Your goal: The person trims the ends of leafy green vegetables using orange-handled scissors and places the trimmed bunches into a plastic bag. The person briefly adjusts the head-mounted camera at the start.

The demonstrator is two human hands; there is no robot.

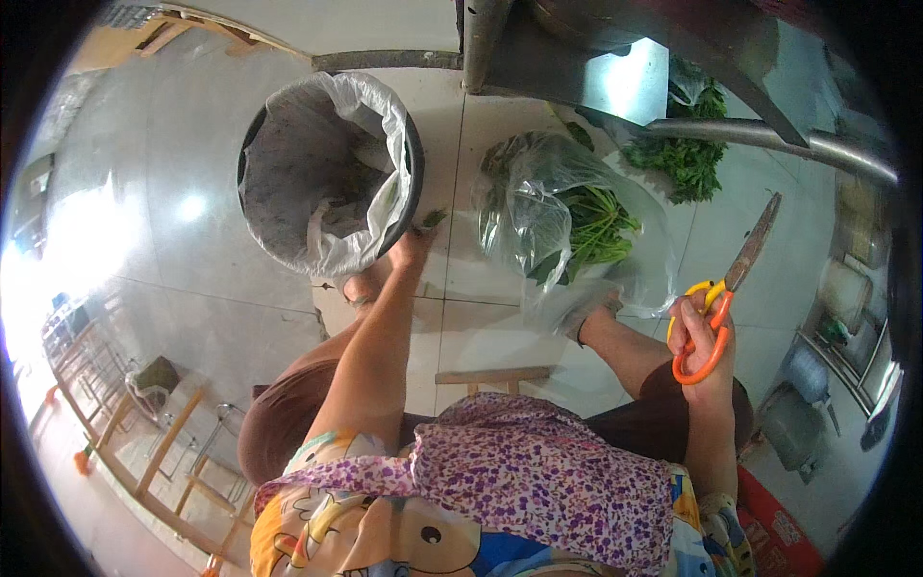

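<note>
In my right hand point(698, 335) is a pair of scissors point(734, 274) with orange and yellow handles; the worn blades look closed and point up and away. My left hand point(412, 249) reaches down at the right side of a dark bin point(417, 173) lined with a white plastic bag point(335, 252); the bin's rim partly hides the fingers. A small green leaf point(434, 218) shows at the fingertips, and whether they hold it is unclear. Between the hands, a clear plastic bag point(537, 216) lies on the tiles, with leafy green stems point(606, 223) inside it.
More leafy greens point(681, 162) lie at the back right, beneath a metal tube point(779, 141). A wooden stool edge point(494, 375) shows between my legs. Wooden frames point(169, 440) stand at the left; a red container point(775, 523) is at the lower right. My feet flank the clear bag.
</note>
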